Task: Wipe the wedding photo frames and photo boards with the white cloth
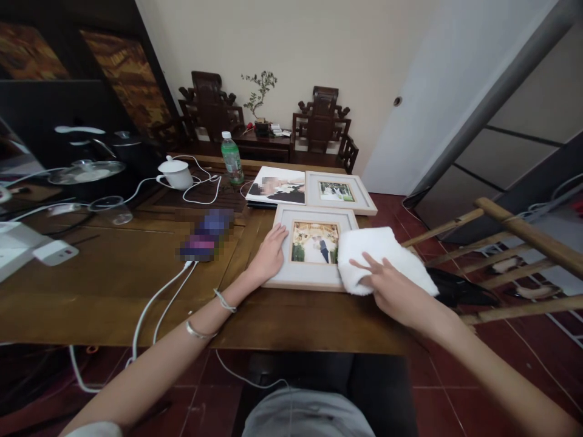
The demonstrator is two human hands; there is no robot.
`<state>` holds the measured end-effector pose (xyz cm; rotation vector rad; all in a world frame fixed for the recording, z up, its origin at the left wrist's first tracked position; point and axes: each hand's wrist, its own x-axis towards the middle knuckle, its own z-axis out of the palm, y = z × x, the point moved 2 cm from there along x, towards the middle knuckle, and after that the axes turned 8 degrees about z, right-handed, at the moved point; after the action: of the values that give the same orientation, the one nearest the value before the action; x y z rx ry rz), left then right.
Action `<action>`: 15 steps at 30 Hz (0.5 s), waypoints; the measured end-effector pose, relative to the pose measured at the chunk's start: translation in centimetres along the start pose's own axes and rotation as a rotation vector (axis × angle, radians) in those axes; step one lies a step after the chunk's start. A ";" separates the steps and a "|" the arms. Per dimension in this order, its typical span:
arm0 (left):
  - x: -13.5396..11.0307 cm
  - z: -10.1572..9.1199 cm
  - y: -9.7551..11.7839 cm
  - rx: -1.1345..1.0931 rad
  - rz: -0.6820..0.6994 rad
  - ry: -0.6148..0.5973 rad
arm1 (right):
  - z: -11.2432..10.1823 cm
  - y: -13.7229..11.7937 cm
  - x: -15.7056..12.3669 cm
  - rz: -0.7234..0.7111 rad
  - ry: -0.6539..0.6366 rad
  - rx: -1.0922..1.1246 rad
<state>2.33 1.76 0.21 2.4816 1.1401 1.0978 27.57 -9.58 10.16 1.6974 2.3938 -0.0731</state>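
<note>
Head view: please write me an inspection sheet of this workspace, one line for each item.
Surface: brown wooden table.
Job's things: framed photo, white cloth lying over its right edge.
Clutter: second frame, loose photo, green bottle, white cup.
Hands: left hand flat on the frame's left side; right hand pressing the cloth.
Cables: white cables hang over the table's edge.
Surroundings: dark carved chairs, small plant, red floor tiles.

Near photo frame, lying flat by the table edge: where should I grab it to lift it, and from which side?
Probably the near photo frame by its front rail, coming from the table's near edge. It lies flat, that rail sits bare, the left hand rests on its left border, and the right hand presses a white cloth over its right side.
</note>
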 end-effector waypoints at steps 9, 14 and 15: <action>0.1 -0.2 0.3 0.045 -0.019 -0.022 | -0.1 -6.5 3.4 -0.153 0.063 0.114; 0.2 -0.4 0.3 0.023 -0.021 -0.043 | 1.1 -7.9 6.7 -0.289 0.130 0.158; 0.2 -0.4 0.3 0.025 -0.022 -0.043 | 1.2 -7.3 7.1 -0.276 0.126 0.154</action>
<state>2.38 1.66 0.75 2.4926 1.1741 1.0256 18.63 -5.67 7.05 1.4577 2.7692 -0.2026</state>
